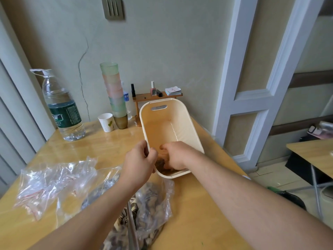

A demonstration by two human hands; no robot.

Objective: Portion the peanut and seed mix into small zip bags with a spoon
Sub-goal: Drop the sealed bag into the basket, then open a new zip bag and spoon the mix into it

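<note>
The mix (144, 204) lies in a big clear bag (156, 199) on the table (207, 204) under my arms, empty zip bags (48, 181) to its left. My left hand (139, 161) grips the tilted basket's (171, 123) rim; my right hand (173, 156) reaches inside, fingers curled over dark bits, grip unclear.

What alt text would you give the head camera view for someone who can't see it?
Two bare hands work at a cream plastic basket on a wooden table: the left hand grips its near rim, the right hand reaches inside among peanut and seed mix. A large clear bag of mix and empty zip bags lie nearer.
</note>
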